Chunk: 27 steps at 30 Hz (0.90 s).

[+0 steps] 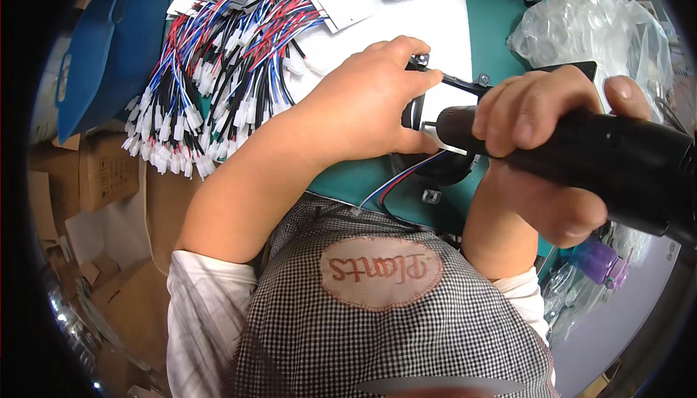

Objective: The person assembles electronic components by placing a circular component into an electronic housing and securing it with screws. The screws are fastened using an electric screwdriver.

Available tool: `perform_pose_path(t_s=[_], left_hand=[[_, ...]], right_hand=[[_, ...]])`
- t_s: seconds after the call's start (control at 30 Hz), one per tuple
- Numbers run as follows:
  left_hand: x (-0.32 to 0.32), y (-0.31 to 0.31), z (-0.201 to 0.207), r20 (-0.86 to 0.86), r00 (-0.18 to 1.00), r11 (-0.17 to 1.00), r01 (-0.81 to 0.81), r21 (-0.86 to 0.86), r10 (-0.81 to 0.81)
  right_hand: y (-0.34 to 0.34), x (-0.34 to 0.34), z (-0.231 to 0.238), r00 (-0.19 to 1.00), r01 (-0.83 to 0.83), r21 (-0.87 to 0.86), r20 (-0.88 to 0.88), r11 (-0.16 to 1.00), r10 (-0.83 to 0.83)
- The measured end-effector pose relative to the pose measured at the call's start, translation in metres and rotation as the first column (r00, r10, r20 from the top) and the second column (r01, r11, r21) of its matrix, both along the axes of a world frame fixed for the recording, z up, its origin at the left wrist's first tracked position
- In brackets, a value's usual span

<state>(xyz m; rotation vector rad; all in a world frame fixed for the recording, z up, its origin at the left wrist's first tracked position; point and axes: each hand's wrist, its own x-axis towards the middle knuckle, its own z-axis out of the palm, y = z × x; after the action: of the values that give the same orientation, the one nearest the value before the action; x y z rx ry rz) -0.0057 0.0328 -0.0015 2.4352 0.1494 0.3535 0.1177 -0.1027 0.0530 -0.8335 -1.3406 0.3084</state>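
Black frame (454,171): right of middle, near edge of green worktop (341,177). Wire bundles (239,71) at left, well apart. Left hand (377,89): fingers spread, holding frame across; firm grip, thumb clear of bit (430,124), would help. Loose wires (396,182) trailing toward apron (327,340); best not pinched. Right hand (534,119): fingers wrapped around black screwdriver (624,169), bit contact unclear; should press squarely.

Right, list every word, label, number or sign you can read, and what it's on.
Apron patch: reddish lettering, upside down in this view; legible, but I don't copy wording.
Cardboard box: dark printed marks, too small to read.
Black power screwdriver: no lettering I can make out.
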Motion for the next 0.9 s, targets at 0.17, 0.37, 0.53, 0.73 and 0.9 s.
perform_pose_path(t_s=[0.17,0.37,0.53,0.73,0.9], left_hand=[[-0.003,-0.002,-0.002,-0.029,1.0,1.0,0.011,0.009,-0.011],[-0.001,-0.004,-0.001,-0.011,1.0,1.0,-0.006,0.014,0.006],[-0.005,-0.002,0.003,-0.014,1.0,0.999,-0.019,0.034,0.019],[-0.008,-0.006,-0.003,0.011,1.0,1.0,-0.022,-0.017,0.022],[-0.01,-0.016,0.002,0.006,0.999,0.998,-0.046,-0.048,0.046]], right_hand=[[0.003,0.004,0.015,0.976,0.019,-0.248,0.216,0.969,0.036],[0.014,-0.009,0.004,1.0,0.029,-0.095,0.008,0.995,-0.029],[0.019,-0.016,0.007,1.0,-0.008,-0.08,0.013,0.997,0.009],[0.017,-0.025,-0.004,0.994,0.082,-0.074,-0.064,0.994,-0.087],[0.007,-0.037,-0.008,0.968,0.171,0.072,-0.196,0.983,-0.154]])
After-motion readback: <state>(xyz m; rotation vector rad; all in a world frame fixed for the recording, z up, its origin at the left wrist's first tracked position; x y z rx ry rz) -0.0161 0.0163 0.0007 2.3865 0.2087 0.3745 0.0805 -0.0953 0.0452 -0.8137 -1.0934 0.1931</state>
